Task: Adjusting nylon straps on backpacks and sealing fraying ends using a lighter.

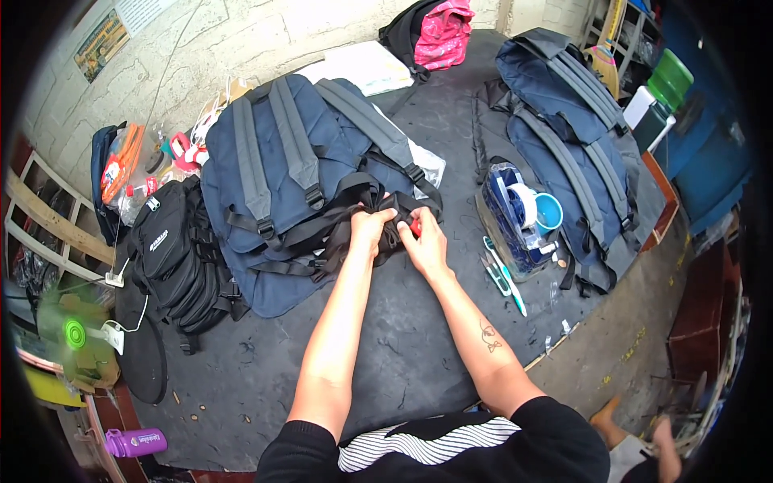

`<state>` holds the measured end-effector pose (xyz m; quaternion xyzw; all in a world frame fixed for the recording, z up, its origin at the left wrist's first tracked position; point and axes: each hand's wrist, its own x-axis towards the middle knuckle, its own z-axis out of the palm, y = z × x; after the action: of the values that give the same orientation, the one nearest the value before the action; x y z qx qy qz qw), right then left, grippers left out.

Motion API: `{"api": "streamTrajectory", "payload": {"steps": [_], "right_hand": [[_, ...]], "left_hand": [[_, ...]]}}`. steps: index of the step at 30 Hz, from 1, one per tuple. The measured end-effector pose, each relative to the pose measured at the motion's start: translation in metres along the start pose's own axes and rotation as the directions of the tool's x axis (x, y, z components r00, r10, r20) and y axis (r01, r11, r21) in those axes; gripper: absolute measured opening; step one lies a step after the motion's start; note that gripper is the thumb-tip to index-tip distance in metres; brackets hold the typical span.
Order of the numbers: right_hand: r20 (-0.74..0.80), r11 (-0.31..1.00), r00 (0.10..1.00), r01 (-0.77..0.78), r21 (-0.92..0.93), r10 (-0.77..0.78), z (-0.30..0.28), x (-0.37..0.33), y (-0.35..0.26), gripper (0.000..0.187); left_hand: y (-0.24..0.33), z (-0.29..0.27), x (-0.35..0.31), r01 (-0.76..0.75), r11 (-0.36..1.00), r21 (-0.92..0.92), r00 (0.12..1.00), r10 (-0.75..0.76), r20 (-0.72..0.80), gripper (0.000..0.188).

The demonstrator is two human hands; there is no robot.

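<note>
Both hands work at the near edge of a pile of navy backpacks (225, 189) with grey shoulder straps. My left hand (369, 230) is closed on bunched black fabric (390, 208), its thumb pressed on top. Close beside it, my right hand (424, 244) is closed around a small red object (415, 227) whose kind is mostly hidden by the fingers. Black webbing loops round the fabric, and a black buckle (415, 173) hangs from a grey strap just beyond the right hand.
More navy backpacks (555, 153) lie to the right. Near them are a clear container (511, 233), a light-blue cup (548, 212), snips (495, 275) and a teal pen-like tool (506, 278). A black backpack (173, 253), a running fan (74, 332) and a purple bottle (135, 442) are left. Someone's feet show at lower right.
</note>
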<state>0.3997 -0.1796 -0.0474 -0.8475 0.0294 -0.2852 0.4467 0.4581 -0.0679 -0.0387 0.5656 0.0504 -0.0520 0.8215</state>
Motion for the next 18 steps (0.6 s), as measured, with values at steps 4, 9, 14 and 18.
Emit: {"api": "streamTrajectory", "payload": {"steps": [4, 9, 14, 18], "right_hand": [[0.029, 0.994, 0.998, -0.059, -0.091, 0.062, -0.004, 0.000, 0.001, 0.027], [0.016, 0.994, 0.996, -0.084, -0.075, 0.085, -0.003, 0.004, 0.002, 0.022], [0.008, 0.999, 0.999, -0.036, -0.040, 0.037, 0.000, 0.004, 0.005, 0.022], [0.012, 0.999, 1.000, -0.028, -0.021, 0.029, 0.000, 0.003, 0.001, 0.022]], "left_hand": [[-0.002, 0.005, -0.004, -0.031, 0.999, 0.011, 0.999, 0.031, -0.035, 0.036], [-0.006, 0.005, -0.001, -0.027, 1.000, 0.016, 0.999, 0.028, -0.017, 0.035], [-0.006, 0.004, 0.000, -0.029, 0.999, 0.029, 0.999, 0.030, -0.022, 0.034], [-0.004, 0.002, -0.002, -0.041, 0.998, 0.050, 0.999, 0.041, -0.006, 0.033]]}}
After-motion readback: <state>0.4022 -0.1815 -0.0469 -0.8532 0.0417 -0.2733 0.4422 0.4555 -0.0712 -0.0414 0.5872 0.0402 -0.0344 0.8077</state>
